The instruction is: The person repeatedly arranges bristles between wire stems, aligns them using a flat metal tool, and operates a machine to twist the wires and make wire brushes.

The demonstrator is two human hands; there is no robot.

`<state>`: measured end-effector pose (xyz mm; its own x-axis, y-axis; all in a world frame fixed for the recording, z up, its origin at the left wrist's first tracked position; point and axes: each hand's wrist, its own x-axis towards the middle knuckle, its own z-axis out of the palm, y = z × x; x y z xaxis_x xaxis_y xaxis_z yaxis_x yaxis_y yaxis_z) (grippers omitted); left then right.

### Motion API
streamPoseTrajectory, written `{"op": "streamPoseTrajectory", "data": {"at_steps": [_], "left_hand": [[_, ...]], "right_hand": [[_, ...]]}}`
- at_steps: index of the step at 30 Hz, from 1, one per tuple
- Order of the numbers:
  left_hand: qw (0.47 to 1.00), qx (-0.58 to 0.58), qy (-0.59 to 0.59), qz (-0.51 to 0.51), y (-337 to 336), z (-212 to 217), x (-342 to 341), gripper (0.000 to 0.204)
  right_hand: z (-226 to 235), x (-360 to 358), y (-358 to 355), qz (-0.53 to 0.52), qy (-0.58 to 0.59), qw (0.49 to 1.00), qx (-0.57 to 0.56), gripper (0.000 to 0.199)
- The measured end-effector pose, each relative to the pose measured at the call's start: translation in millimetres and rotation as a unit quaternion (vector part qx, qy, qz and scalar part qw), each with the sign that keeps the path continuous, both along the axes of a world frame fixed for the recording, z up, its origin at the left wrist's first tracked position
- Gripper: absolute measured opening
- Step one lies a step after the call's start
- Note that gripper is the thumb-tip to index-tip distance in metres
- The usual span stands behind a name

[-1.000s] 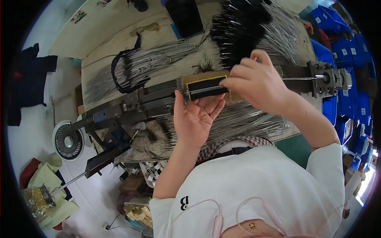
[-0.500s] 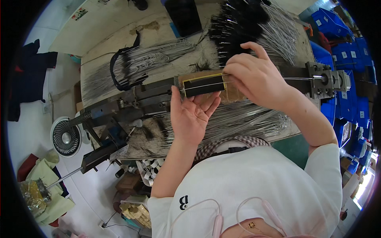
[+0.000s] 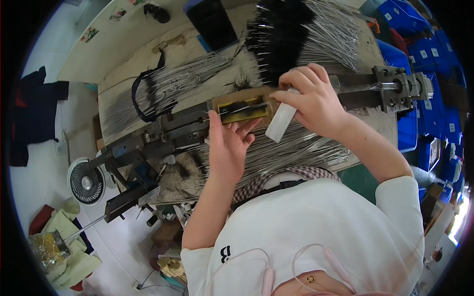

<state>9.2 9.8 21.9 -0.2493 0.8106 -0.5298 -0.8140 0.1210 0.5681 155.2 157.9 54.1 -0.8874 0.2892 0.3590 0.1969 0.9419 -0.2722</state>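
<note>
My right hand [image 3: 318,106] grips a flat white rectangular piece [image 3: 281,123], thumb and fingers closed around its upper end. The piece tilts down toward me, just right of a yellow-edged rectangular tray [image 3: 242,118] on the bench machine. Dark bristles [image 3: 244,106] and a thin wire lie in that tray. My left hand [image 3: 228,153] is palm up at the tray's near side, its thumb by the left end and its fingers apart along the near edge. Whether those fingers touch the tray, I cannot tell.
Bundles of metal wires [image 3: 306,148] lie on the near side of the bench, with looped wires [image 3: 185,79] at the far left. Black bristle bundles [image 3: 279,37] sit at the back. A metal clamp block [image 3: 392,89] stands at right, a fan [image 3: 86,182] at left, blue bins [image 3: 405,19] beyond.
My right hand has left the tray's right end and now holds the white piece. The dark fill in the tray looks thinner, with more yellow showing. The view has shifted slightly.
</note>
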Motion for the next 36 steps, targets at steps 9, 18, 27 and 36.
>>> {"op": "streamPoseTrajectory", "data": {"at_steps": [9,18,27,36], "left_hand": [[0.988,-0.116,0.079,-0.066,-37,-25,10,0.053],[0.848,-0.182,0.022,0.497,-266,-90,-99,0.031],[0.719,-0.271,0.148,0.623,-329,-84,-146,0.026],[0.901,-0.035,0.105,0.420,-248,-86,-76,0.023]], "right_hand": [[8,69,-5,-0.069,0.053,0.824,-0.560,0.024],[-50,130,-3,-0.279,-0.293,0.902,-0.149,0.022],[-74,108,-12,-0.309,-0.409,0.858,-0.047,0.020],[-37,147,3,-0.443,0.213,0.708,-0.508,0.021]]}}
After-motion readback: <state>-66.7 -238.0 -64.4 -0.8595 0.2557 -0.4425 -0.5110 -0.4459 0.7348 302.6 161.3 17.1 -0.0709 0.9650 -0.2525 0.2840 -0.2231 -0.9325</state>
